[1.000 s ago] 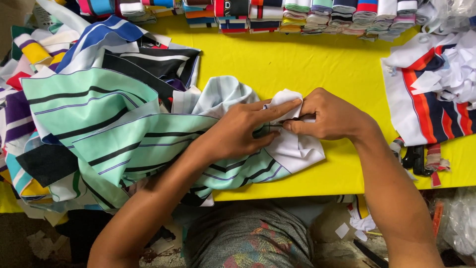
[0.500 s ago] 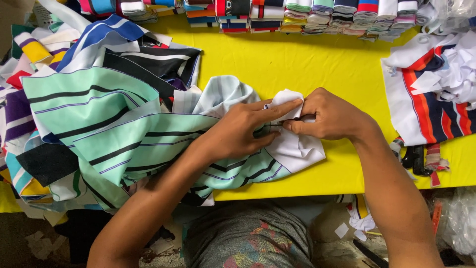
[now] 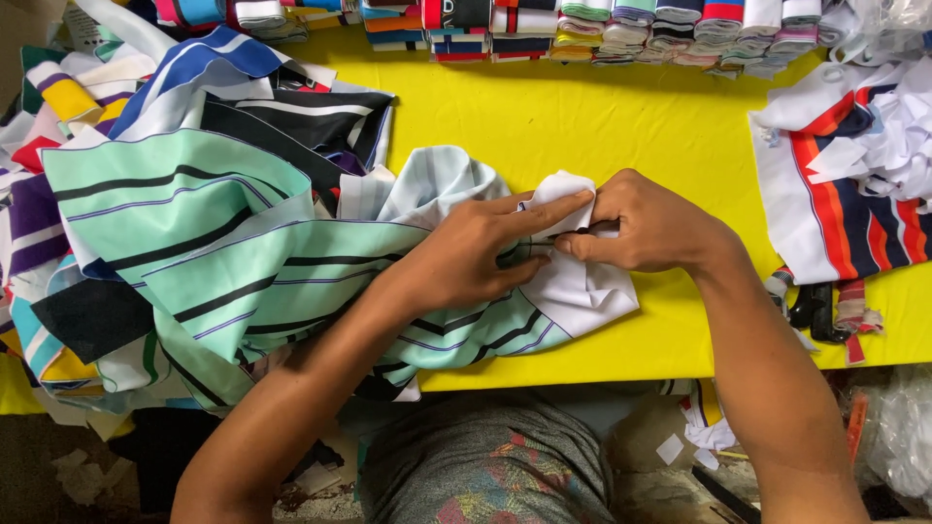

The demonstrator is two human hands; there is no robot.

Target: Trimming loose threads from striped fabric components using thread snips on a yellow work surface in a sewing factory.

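A mint-green striped garment piece [image 3: 223,262] lies across the yellow table [image 3: 602,126], with a white fabric part [image 3: 582,291] at its right end. My left hand [image 3: 476,257] presses flat on the striped cloth, fingers reaching onto the white part. Beside it, my right hand [image 3: 646,228] pinches the white fabric's upper edge between thumb and fingers. The two hands touch each other over the seam where white meets stripes.
A heap of striped cloth pieces [image 3: 116,116] covers the table's left side. Folded fabric bundles [image 3: 621,24] line the far edge. A white, red and navy piece [image 3: 835,204] lies at the right, with black scissors [image 3: 815,311] near the front edge.
Both hands stay on the white fabric; the fingers have shifted only slightly along its edge.
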